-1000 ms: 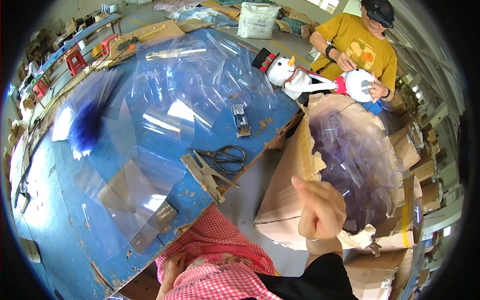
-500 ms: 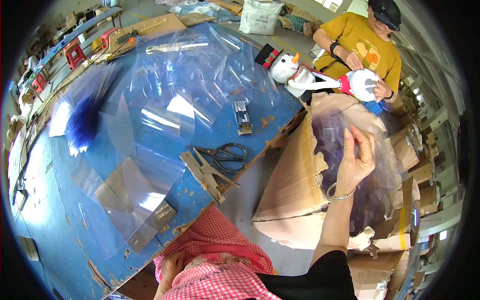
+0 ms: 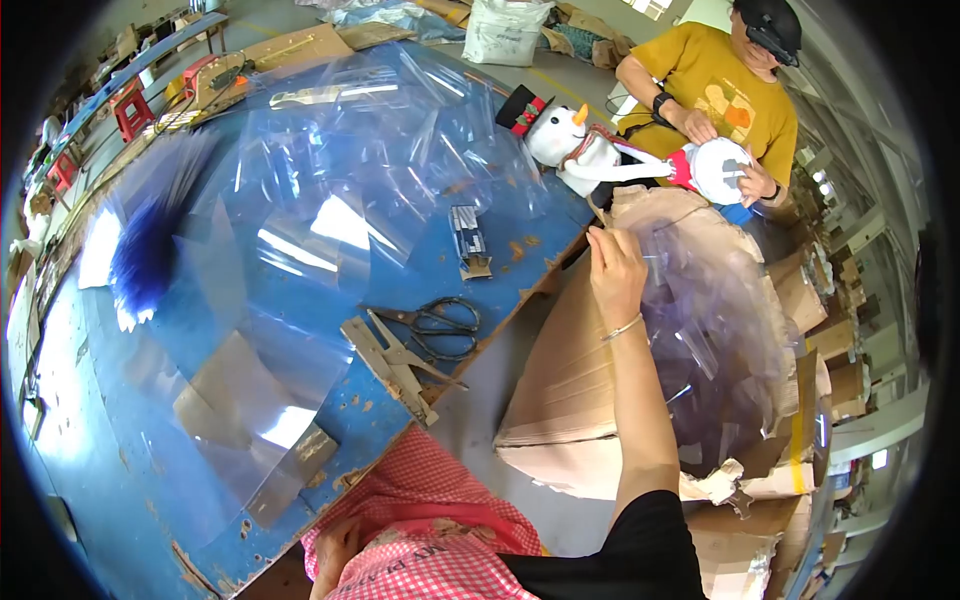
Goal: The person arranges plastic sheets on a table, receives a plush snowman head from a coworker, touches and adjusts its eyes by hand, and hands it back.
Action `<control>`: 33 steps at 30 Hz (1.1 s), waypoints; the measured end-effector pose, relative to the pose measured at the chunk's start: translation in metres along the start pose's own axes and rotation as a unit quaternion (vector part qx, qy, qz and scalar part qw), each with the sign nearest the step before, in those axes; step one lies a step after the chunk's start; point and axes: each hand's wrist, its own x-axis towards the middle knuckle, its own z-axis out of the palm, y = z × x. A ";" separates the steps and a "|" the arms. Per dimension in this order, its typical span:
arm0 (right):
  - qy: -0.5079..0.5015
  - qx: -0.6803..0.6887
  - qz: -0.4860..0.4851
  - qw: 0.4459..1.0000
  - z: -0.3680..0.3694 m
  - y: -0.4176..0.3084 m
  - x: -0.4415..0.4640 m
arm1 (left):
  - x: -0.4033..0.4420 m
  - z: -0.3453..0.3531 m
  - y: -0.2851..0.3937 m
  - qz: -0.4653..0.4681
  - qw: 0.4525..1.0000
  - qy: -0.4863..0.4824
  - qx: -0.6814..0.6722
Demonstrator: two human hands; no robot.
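I have the right hand (image 3: 617,275) over the torn, worktop-side rim of the big cardboard box (image 3: 552,390) — its grip is pinched together at the fingertips, though I can't tell whether anything sits between them. Inside that box I see a loose heap of clear plastic scraps (image 3: 700,310). The left hand (image 3: 335,548) rests against the checked apron (image 3: 430,545), partly hidden, so I can't tell how its grip stands. On the blue worktop (image 3: 350,420), a small carton (image 3: 468,240) lies near the scissors (image 3: 430,325) — contents unclear. A white sack (image 3: 507,30) stands beyond.
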 end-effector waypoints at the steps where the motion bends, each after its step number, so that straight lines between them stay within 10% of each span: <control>1: 0.004 -0.017 -0.006 1.000 0.003 0.003 0.000 | 0.001 0.000 -0.001 0.004 1.000 0.000 -0.005; 4: 0.038 -0.059 0.010 0.997 0.011 0.001 0.006 | -0.001 0.002 -0.012 -0.006 1.000 -0.012 -0.005; 6: 0.094 0.165 0.237 0.953 0.035 0.019 -0.003 | -0.006 0.002 -0.019 -0.080 0.995 -0.067 0.000; 9: 0.169 0.473 0.575 0.646 0.058 0.022 -0.012 | 0.002 -0.010 0.011 -0.090 0.994 -0.062 -0.002; 33: 0.161 0.431 0.583 0.670 0.012 0.019 -0.048 | -0.002 0.000 -0.003 -0.029 0.998 0.011 -0.051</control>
